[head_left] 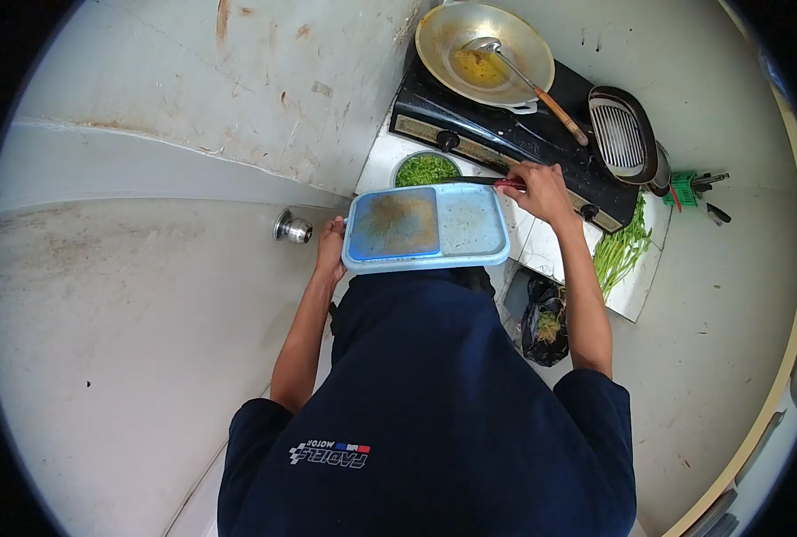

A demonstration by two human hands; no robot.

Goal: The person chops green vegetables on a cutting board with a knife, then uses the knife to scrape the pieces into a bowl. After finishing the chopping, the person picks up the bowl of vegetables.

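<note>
A light blue cutting board (473, 234) with a darker, stained panel is held up in front of my body. My left hand (330, 247) is closed round its left edge. In my right hand (542, 190) is a knife (508, 183) with a red handle, its dark blade pointing left along the board's far edge. Just beyond that edge, a bowl of chopped greens (426, 169) sits on the white tiled counter (542, 246). The board hides the near part of the bowl. A few small bits cling to the board's surface.
Behind stands a black gas stove (542, 134) with a wok (434, 40) and a wood-handled ladle (559, 116). A grill pan (620, 134) is at right. Long green stems (620, 255) lie on the counter, above a black plastic bag (537, 331). A door knob (293, 227) sticks out at left.
</note>
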